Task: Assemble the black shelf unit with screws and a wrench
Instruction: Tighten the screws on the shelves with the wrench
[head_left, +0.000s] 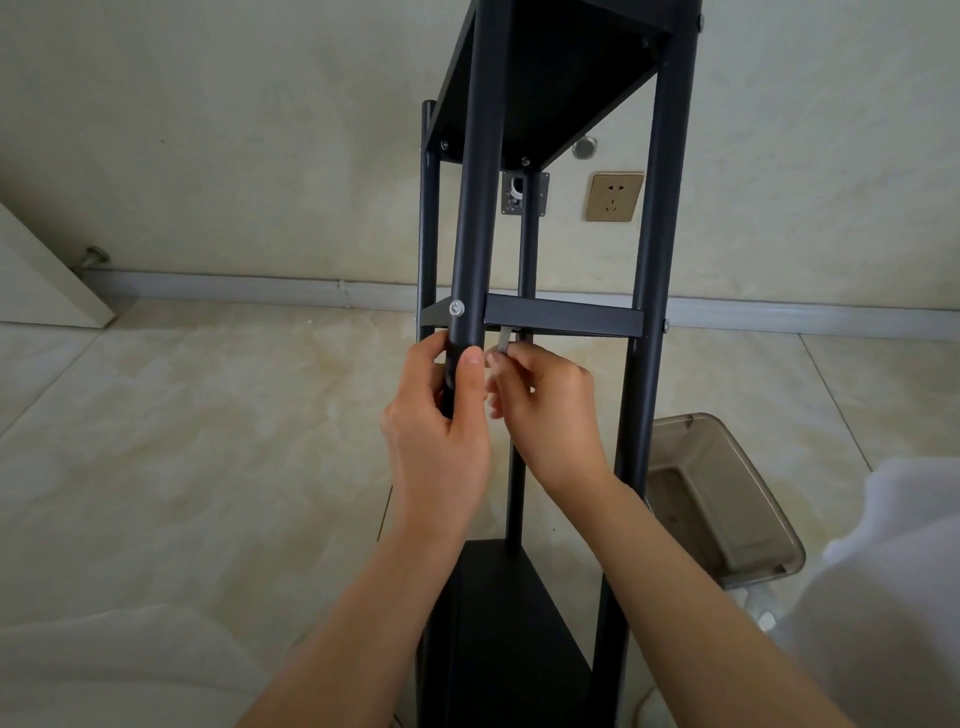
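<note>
Left hand (436, 415) wraps the front post (475, 208), just below the screw (456, 308). Right hand (545, 410) pinches the wrench (504, 340), its long axis upright, tip under the crossbar (563, 314) just right of the post

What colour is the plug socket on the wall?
The socket is gold, a brassy tan, seen best in the head view, right of the black pole.

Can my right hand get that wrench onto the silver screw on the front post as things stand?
Probably yes. The screw faces you, uncovered, just above the left hand gripping the front post. The right hand pinches the wrench behind that post and must come around it.
</note>
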